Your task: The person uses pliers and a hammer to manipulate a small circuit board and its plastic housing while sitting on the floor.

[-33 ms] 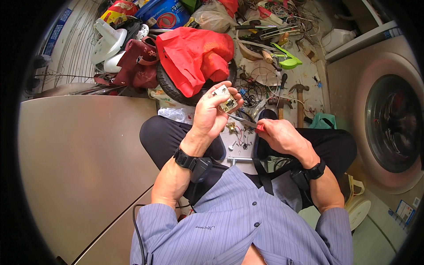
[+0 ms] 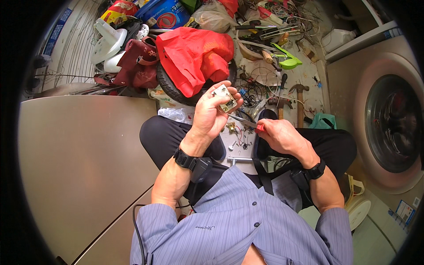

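Above the floor between my knees, my left hand [image 2: 213, 110] grips a small, squarish white plastic housing [image 2: 230, 105]. Dark and brassy parts show inside its open face, so it looks like an electrical fitting. My right hand [image 2: 282, 136] is closed round a red-handled tool [image 2: 245, 121] with a narrow, tapering metal end. The metal tip points left and meets the lower edge of the housing or lies just beside it; exact contact is hard to see. Below the hands, a small brassy piece [image 2: 232, 127] and several tiny loose parts lie on the floor.
A red cloth [image 2: 190, 57] covers a black tyre ahead. Hammers [image 2: 300, 101], tangled wires [image 2: 254, 90] and a bright green tool [image 2: 289, 61] lie beyond my right hand. A washing machine [image 2: 349, 110] stands at right, a large beige panel [image 2: 88, 163] at left.
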Available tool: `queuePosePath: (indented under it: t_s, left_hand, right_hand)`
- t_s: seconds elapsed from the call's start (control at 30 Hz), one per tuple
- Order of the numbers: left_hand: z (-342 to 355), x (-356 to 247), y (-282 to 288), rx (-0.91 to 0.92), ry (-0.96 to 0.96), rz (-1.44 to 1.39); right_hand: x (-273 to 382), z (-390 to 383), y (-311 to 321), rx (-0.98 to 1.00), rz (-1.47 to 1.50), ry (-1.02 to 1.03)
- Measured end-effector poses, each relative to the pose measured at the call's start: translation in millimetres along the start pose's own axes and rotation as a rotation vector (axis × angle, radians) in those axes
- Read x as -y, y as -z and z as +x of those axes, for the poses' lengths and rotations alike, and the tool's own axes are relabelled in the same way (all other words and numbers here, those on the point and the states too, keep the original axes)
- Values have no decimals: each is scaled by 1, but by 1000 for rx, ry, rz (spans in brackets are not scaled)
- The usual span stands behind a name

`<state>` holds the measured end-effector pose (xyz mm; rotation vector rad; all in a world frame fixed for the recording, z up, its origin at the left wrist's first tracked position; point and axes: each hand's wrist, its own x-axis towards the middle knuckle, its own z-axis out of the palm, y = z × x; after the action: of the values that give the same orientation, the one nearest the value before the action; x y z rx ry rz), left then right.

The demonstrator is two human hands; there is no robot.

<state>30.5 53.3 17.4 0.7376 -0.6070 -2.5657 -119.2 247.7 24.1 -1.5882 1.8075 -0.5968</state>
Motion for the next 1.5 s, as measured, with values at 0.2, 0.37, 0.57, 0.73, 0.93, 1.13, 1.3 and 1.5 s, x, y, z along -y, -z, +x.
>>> queuePosePath:
  t_s: [0.2,0.37,0.57,0.73,0.93,1.13,1.3,1.5]
  left_hand:
    - [-1,-4,2,98,-47,6]
    - [-1,-2,9,171,-55,-30]
    - [-5,-4,-5,23,-50,70]
    - [-4,-8,-4,38,-31,-26]
    - [-3,-5,-9,44,-37,45]
    - [-2,-2,-4,114,-36,109]
    - [2,-3,-6,109,4,109]
    - [2,-7,-7,130,63,-31]
  right_hand:
    - [-2,-2,0,-5,35,-11]
    - [0,-2,1,-39,91,-29]
    - [7,0,8,-25,142,-93]
    - [9,1,8,-50,187,-151]
    - [3,1,4,-116,181,-119]
    - [4,1,4,-19,247,-154]
    - [8,0,15,135,445,-289]
    - [15,0,15,261,983,-390]
